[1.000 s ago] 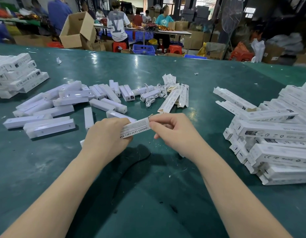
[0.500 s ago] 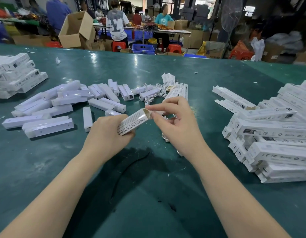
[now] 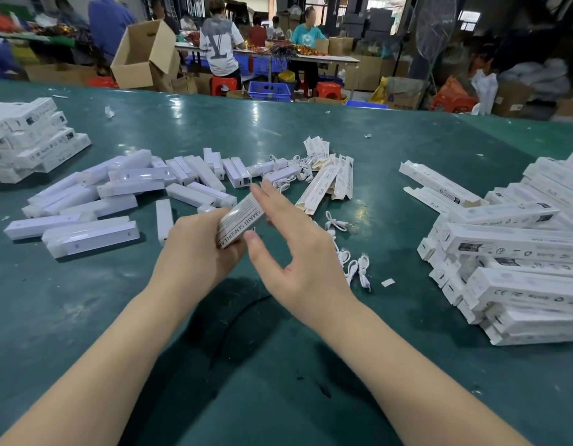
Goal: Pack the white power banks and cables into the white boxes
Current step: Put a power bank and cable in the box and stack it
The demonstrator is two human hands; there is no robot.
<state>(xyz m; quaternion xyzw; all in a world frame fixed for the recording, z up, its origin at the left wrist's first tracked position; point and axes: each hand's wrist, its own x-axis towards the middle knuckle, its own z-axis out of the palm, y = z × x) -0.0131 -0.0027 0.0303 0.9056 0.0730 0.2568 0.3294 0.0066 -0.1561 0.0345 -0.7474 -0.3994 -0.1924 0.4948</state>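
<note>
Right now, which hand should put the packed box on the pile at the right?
Probably the right hand: it is open, empty and nearer that pile of boxes. The left hand grips the printed box.

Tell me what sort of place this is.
Most likely a packing workshop or small factory floor. A long green table holds piles of identical white boxes and loose power banks, and behind it sit cardboard cartons and other seated workers.
</note>
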